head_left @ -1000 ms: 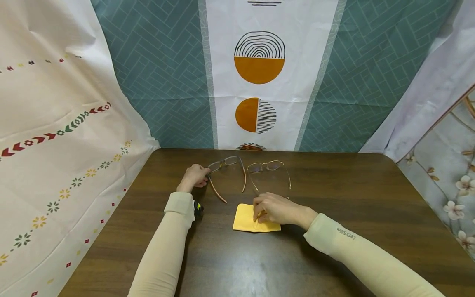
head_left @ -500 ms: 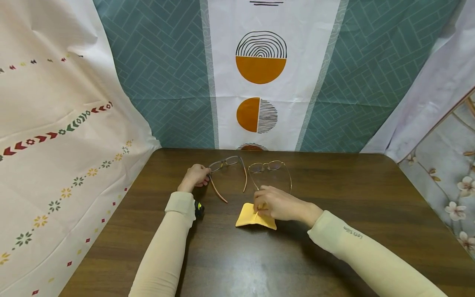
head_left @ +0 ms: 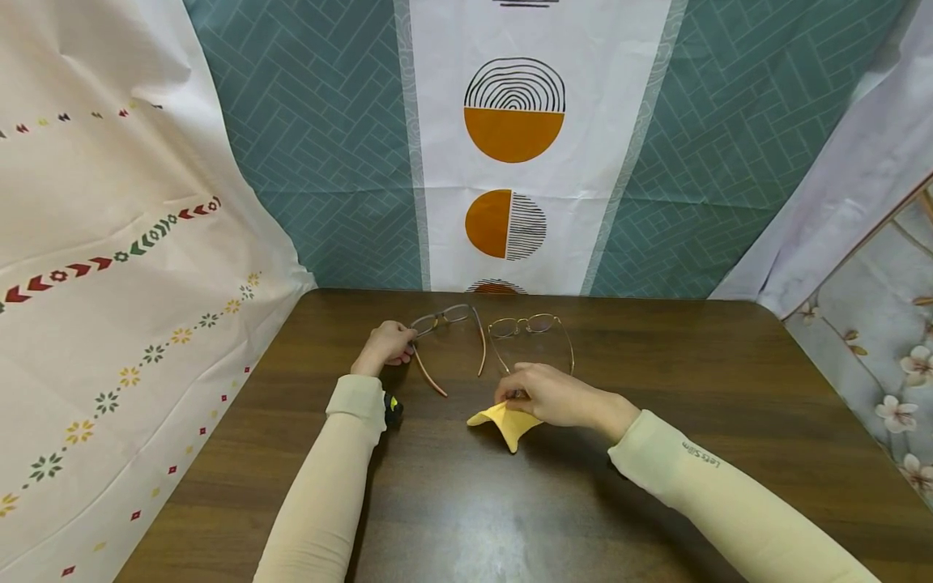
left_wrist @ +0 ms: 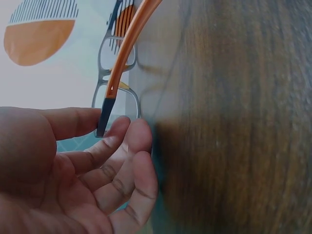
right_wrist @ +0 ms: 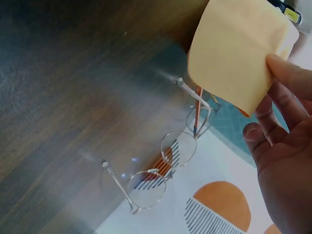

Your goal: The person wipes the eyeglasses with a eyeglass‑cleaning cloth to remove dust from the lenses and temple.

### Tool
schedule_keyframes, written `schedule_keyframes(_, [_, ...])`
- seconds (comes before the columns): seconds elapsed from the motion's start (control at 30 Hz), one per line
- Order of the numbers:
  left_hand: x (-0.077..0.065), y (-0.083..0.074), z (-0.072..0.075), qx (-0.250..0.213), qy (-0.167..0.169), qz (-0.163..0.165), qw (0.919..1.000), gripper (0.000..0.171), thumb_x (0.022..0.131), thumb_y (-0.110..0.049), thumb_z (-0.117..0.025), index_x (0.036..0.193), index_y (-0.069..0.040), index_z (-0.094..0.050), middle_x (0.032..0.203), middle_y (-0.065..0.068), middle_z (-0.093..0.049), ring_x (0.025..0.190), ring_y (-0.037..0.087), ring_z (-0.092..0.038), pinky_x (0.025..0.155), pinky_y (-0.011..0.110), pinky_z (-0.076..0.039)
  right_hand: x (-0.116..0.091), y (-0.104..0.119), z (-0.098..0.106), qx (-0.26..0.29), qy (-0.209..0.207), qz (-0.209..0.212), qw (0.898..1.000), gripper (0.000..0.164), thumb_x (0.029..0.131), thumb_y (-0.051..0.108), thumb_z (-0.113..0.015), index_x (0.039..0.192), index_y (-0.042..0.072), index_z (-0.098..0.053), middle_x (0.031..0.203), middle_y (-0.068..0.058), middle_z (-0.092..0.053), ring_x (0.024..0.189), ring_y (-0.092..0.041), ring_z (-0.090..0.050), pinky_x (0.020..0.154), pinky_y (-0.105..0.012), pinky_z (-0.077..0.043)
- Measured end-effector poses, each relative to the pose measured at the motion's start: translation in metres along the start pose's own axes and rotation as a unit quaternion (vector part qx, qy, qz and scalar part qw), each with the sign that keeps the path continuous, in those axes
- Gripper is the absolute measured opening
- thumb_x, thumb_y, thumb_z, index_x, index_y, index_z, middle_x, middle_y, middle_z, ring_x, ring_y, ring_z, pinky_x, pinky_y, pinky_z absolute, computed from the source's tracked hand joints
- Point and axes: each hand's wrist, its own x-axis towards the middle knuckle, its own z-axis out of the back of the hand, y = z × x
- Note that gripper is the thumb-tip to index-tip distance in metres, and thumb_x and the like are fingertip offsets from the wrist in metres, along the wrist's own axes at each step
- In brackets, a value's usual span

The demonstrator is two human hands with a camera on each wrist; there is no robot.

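Observation:
My left hand (head_left: 386,344) pinches the left hinge corner of a pair of grey-framed eyeglasses (head_left: 440,318) with orange-brown temples, near the back of the table. In the left wrist view, thumb and fingertips meet at the dark end piece beside the orange temple (left_wrist: 124,56). Between the thumb and fingers of my right hand (head_left: 557,395) hangs a yellow cleaning cloth (head_left: 508,423), its corners drooping close over the table. The right wrist view shows the cloth (right_wrist: 234,53) from its flat side. Gold round-framed eyeglasses (head_left: 521,325) stand just beyond the right hand, temples toward me, partly hidden by it.
The brown wooden table (head_left: 729,389) ends against a teal and white patterned curtain (head_left: 335,162). A cream embroidered cloth (head_left: 131,324) hangs at the left, and a floral panel (head_left: 889,356) stands at the right.
My right hand has lifted the yellow cloth by its middle; it lay nearly flat before and now droops in folds. The left hand has stayed on the grey eyeglasses.

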Motion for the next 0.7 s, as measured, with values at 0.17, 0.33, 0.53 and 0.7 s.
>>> schedule_keyframes(0.17, [-0.0008,-0.0018,0.0003,-0.003,0.000,0.001,1.0000,0.033,0.109,-0.022,-0.052,0.111,0.005,-0.070,0.076,0.005,-0.066,0.065,0.013,-0.065,0.063,0.027,-0.057,-0.0002,0.0001,0.0008,-0.005,-0.014,0.006,1.000,0.014,0.095,0.004,-0.075,0.104,0.013,-0.080,0.099,0.008,-0.076,0.086,-0.008,-0.059,0.076,-0.026,-0.052])
schedule_keyframes(0.33, [-0.0012,-0.0031,0.0022,-0.004,-0.002,0.004,1.0000,0.033,0.110,-0.022,-0.052,0.113,0.005,-0.070,0.075,0.004,-0.066,0.064,0.011,-0.063,0.063,0.027,-0.057,0.0002,-0.0002,0.0034,0.004,-0.020,0.000,1.000,0.014,0.095,0.001,-0.074,0.102,0.011,-0.079,0.098,0.004,-0.077,0.084,-0.006,-0.064,0.075,-0.027,-0.055])
schedule_keyframes(0.53, [-0.0001,-0.0042,0.0044,-0.001,-0.011,-0.005,0.9999,0.034,0.109,-0.022,-0.052,0.114,0.005,-0.071,0.076,0.004,-0.067,0.066,0.013,-0.065,0.064,0.027,-0.057,0.0003,0.0012,0.0072,0.022,-0.019,-0.027,0.999,0.019,0.094,-0.006,-0.067,0.102,0.009,-0.076,0.091,0.002,-0.075,0.065,-0.002,-0.053,0.059,-0.021,-0.047])
schedule_keyframes(0.7, [-0.0010,-0.0075,0.0054,0.005,-0.013,-0.016,0.9998,0.034,0.109,-0.023,-0.052,0.112,0.005,-0.071,0.077,0.005,-0.068,0.068,0.014,-0.066,0.063,0.025,-0.056,-0.0002,0.0005,0.0089,0.013,-0.020,-0.028,0.999,0.023,0.091,-0.009,-0.062,0.101,0.008,-0.074,0.087,0.002,-0.072,0.060,-0.001,-0.045,0.054,-0.019,-0.040])
